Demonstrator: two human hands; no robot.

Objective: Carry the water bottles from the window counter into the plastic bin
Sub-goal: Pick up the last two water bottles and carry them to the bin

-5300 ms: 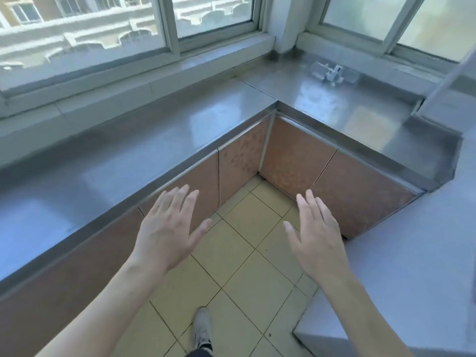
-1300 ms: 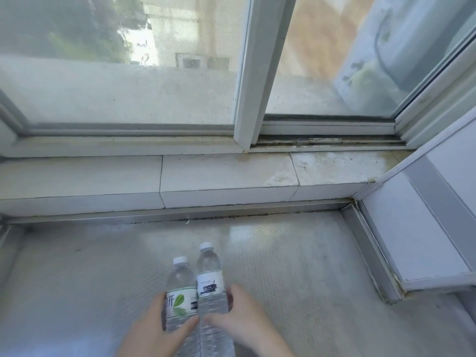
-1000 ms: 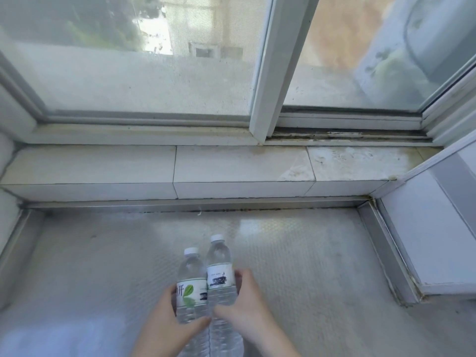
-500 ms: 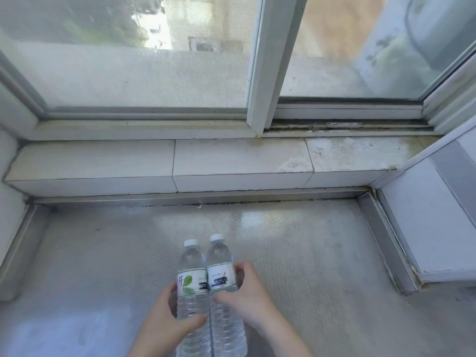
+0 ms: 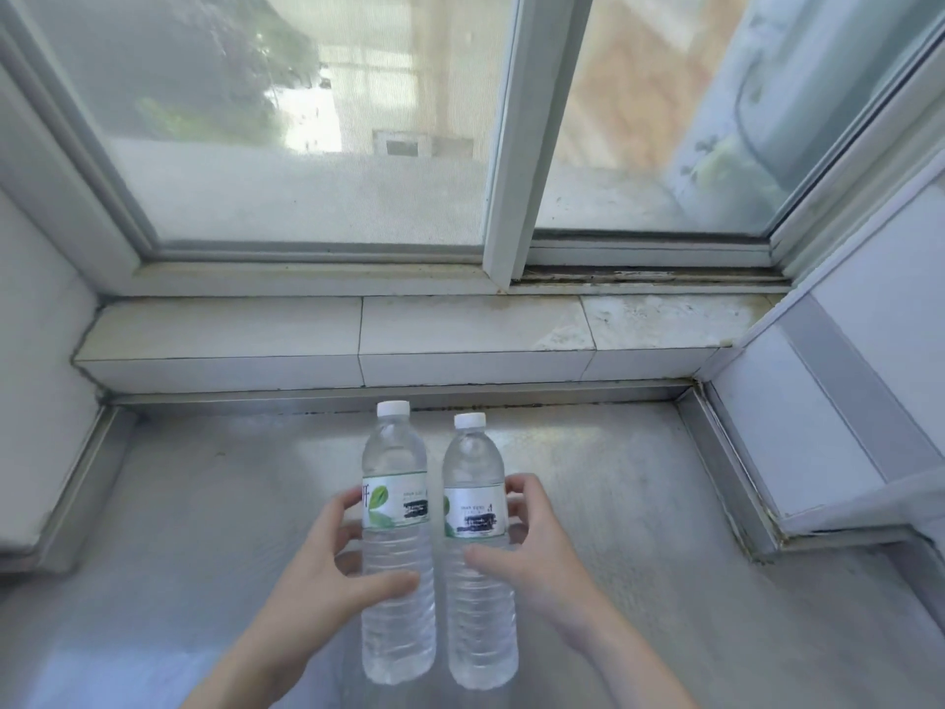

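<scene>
Two water bottles, upright, long axes vertical, apart, above the steel table (image 5: pixel 639 529). Left bottle (image 5: pixel 396 550) is clasped by the left hand (image 5: pixel 327 580); right bottle (image 5: pixel 478 560) by the right hand (image 5: pixel 532 550). Plastic bin unseen; window at 12 o'clock.

Head camera looks forward and down, close above the counter (image 5: pixel 588 504) toward the window (image 5: pixel 317 120).

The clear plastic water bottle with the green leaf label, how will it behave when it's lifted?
The clear plastic water bottle with the green leaf label looks full, so probably heavy for its size. Its thin ribbed wall may give slightly under the left hand gripping it. Tall and narrow, it could tip if set down carelessly on the steel counter.
</scene>
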